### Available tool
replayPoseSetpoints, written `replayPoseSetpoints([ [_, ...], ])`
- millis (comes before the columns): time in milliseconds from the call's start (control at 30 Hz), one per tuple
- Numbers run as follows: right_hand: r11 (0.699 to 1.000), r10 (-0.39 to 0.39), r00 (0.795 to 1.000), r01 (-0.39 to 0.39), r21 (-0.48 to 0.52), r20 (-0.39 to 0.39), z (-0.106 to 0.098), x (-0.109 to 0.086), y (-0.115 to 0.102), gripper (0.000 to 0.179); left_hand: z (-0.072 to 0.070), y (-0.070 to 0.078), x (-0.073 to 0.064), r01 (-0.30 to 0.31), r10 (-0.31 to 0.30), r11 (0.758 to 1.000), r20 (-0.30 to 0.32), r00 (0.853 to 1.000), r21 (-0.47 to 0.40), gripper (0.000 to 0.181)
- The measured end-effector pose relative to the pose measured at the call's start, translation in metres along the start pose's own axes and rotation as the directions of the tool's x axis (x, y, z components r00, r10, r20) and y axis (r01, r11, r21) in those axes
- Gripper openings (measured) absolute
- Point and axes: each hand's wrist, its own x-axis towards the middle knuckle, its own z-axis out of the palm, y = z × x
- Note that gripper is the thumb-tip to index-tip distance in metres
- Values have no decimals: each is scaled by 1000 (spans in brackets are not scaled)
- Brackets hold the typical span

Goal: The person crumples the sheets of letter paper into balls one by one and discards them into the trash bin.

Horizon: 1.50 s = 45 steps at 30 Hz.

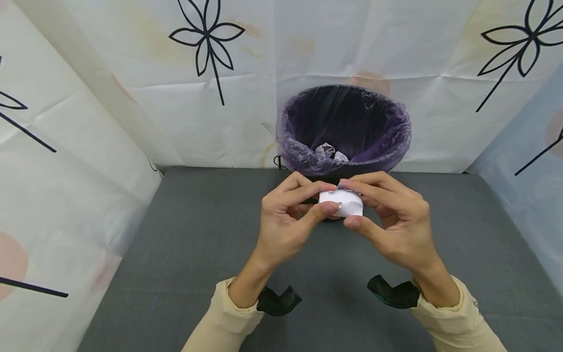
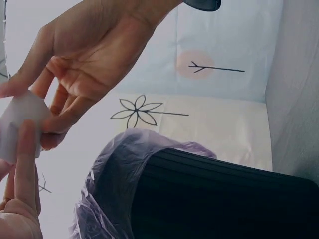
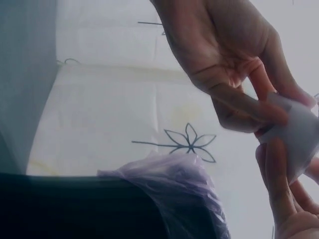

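Note:
A folded, creased piece of white paper (image 1: 344,202) is held between both hands, in front of the bin. My left hand (image 1: 286,215) pinches its left side, the thumb on the near face and a forefinger at the top edge. My right hand (image 1: 396,215) grips the right side, forefinger along the top edge and thumb at the lower corner. The left wrist view shows the left hand (image 2: 94,59) with the paper (image 2: 22,124) at the far left. In the right wrist view, the right hand's fingers (image 3: 249,107) touch the paper (image 3: 296,132); its underside is partly hidden.
A dark bin (image 2: 199,204) lined with a purple plastic bag (image 1: 294,151) stands at the back of the grey table (image 1: 211,244). Crumpled paper pieces (image 1: 325,150) lie inside it. Patterned white cloth (image 1: 132,58) hangs behind and along the sides.

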Motion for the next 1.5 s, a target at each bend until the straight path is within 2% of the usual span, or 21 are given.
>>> replayPoseSetpoints([
  [167,998,-59,996,59,-4,-64,5,2,2,35,0,-4,-1,-21,21,1000,-6,1000,-9,49],
  [367,993,-117,981,116,-14,-157,12,3,8,32,2,-5,1,-56,57,996,11,998,-65,48],
  [533,989,-146,971,146,-14,-191,13,2,12,29,3,-7,2,-72,72,996,7,997,-53,47],
  [633,989,-144,970,148,4,-194,12,3,14,28,4,-9,3,-76,76,994,3,997,-75,48],
  [733,990,-114,976,128,64,-184,11,3,15,26,5,-10,4,-74,74,991,2,997,-111,49],
  [833,981,-68,983,97,168,-169,10,3,16,22,6,-11,4,-71,72,987,0,997,-146,49],
  [967,937,-15,990,62,344,-138,10,4,19,18,7,-11,5,-53,54,982,3,999,-179,51],
  [1067,910,43,994,3,415,-103,10,4,19,17,8,-11,5,-5,2,978,-15,1000,-207,55],
  [1167,920,114,991,-80,385,-67,8,5,15,17,9,-8,5,66,-83,972,-69,994,-225,61],
  [1300,958,170,984,-155,241,-44,4,7,7,26,9,-4,7,150,-180,969,-145,973,-196,68],
  [1400,981,163,986,-159,110,-29,0,8,1,51,8,-1,10,216,-239,966,-175,955,-142,58],
  [1500,993,118,993,-118,-9,-19,0,10,-2,60,7,3,13,290,-303,952,-171,937,-96,40],
])
